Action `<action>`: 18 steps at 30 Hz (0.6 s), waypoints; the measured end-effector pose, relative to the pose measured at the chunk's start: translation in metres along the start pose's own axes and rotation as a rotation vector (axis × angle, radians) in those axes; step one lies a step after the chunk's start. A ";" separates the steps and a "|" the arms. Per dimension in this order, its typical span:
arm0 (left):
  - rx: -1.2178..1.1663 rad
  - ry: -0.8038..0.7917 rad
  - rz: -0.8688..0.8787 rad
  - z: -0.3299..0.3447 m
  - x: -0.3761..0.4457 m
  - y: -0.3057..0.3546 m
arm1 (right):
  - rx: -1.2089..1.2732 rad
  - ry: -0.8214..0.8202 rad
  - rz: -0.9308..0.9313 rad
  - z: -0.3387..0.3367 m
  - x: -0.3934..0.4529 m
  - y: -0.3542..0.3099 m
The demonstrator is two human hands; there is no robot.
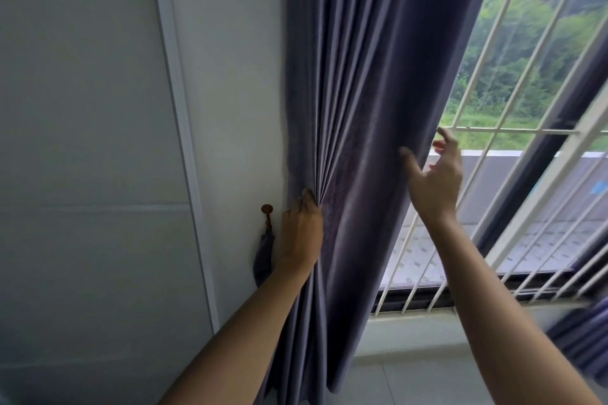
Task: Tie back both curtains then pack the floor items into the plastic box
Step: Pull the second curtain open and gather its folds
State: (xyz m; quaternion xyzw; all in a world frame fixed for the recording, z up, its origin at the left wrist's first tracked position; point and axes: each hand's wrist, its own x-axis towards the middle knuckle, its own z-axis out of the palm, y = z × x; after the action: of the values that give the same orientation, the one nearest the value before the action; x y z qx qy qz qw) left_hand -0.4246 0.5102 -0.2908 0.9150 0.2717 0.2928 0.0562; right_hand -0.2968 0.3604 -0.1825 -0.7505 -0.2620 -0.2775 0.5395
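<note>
Gathering the left curtain [362, 108] is the step you appear to be on: it hangs against the wall [237, 76] at the window's left edge, its pleats drawn to a tight bunch low down and still fanning wide above. Just beside that bunch, a round brown hook [267, 209] sits on the wall with the tieback [264, 260] dangling from it, unused. The main risk is the outer edge: if your right hand closes on only the front folds, the rest will spill toward the grille [493, 131] and the tie will cinch half a curtain. Letting go with the left to fetch the tieback before the right has the whole width would undo the bunch, since heavy cloth like this likely slides out of pleats fast. Your left hand [301, 233] has its fingers curled into the pleats, clamped on the bunch right next to the hook. Your right hand [434, 181] is spread wide, thumb touching the curtain's face and fingers fanned past its window-side edge, holding nothing yet. A 2nd curtain [582, 339] shows only as a blurred strip at the right, so you cannot tell its state, and no box or floor items are in view.
</note>
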 end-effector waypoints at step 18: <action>-0.304 0.028 -0.170 -0.006 -0.007 0.011 | -0.176 -0.660 0.042 0.087 -0.158 0.014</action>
State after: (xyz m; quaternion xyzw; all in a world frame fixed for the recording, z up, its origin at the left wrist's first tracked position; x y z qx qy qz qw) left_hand -0.4277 0.4964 -0.2867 0.8655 0.3015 0.3375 0.2148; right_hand -0.3875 0.4242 -0.3254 -0.8488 -0.3821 -0.0299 0.3643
